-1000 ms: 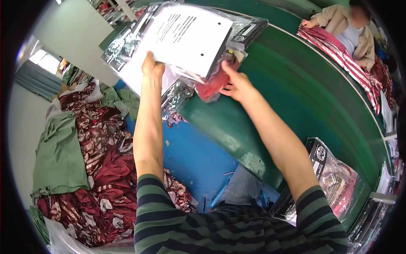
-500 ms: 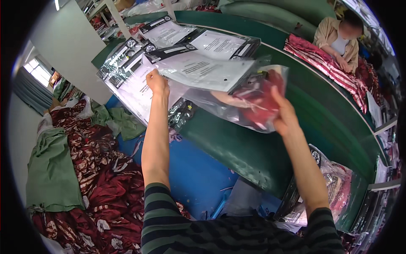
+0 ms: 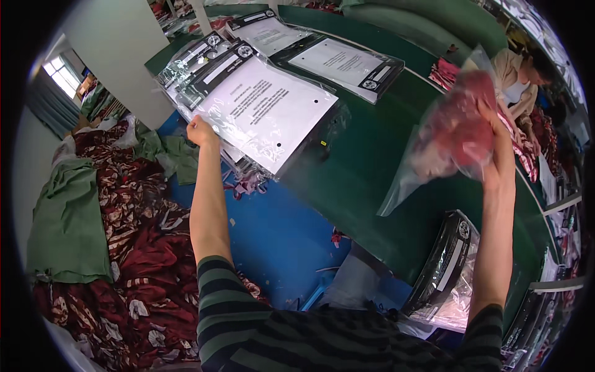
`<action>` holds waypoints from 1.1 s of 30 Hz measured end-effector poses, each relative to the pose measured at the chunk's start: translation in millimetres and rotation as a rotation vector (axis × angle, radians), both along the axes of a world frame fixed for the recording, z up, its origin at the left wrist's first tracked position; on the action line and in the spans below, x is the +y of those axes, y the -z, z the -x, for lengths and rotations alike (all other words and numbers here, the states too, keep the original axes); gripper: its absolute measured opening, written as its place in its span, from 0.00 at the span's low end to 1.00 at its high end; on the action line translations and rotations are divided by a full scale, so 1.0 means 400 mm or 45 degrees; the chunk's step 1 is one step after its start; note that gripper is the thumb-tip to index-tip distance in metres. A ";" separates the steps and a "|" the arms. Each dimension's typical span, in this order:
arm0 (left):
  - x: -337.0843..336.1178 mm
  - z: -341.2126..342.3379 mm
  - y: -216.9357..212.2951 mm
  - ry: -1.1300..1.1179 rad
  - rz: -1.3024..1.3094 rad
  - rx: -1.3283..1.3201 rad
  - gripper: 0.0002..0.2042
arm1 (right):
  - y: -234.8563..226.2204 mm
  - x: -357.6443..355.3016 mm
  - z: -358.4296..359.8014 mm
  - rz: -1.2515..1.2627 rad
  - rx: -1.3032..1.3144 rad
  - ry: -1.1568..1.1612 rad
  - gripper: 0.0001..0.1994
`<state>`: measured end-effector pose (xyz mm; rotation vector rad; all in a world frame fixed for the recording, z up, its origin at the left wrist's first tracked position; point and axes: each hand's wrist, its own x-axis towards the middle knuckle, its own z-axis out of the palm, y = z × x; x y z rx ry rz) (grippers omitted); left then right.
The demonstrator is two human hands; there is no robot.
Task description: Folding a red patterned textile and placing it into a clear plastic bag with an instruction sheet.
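My left hand [image 3: 201,131] is closed at the near left edge of a clear plastic bag [image 3: 266,108] that has a white printed sheet and a black header. That bag lies on a pile of similar bags on the green table. Out to the right, my right hand [image 3: 494,133] grips a clear plastic bag with folded red fabric inside [image 3: 462,127], raised above the table. Its loose, translucent end hangs down to the left. My right fingers are partly hidden behind the plastic.
Another packaged bag [image 3: 347,60] lies farther back on the green table [image 3: 347,180]. Filled packages [image 3: 446,273] sit at the near right. A person [image 3: 520,80] works with striped fabric across the table. Dark red garments [image 3: 149,248] are heaped at left.
My right hand has swung right with the red-filled bag, away from the sheet bag. The sheet bag, lifted before, now lies flatter on the pile. My left hand has shifted left.
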<state>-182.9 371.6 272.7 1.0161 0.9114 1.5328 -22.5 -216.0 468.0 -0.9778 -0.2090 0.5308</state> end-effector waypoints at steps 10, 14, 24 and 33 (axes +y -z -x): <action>-0.007 -0.008 0.038 -0.323 0.019 0.252 0.10 | 0.043 0.481 0.110 -0.640 -0.171 -0.058 0.13; -0.002 0.054 -0.018 -0.217 -0.169 0.203 0.09 | 0.317 0.648 0.202 -0.082 0.000 0.097 0.10; -0.340 0.070 -0.136 0.469 -0.427 -0.088 0.12 | 0.323 -0.145 0.199 1.321 -1.426 0.335 0.19; -1.341 0.044 0.031 2.511 0.648 0.561 0.23 | 0.487 -1.053 0.629 2.294 0.090 0.804 0.31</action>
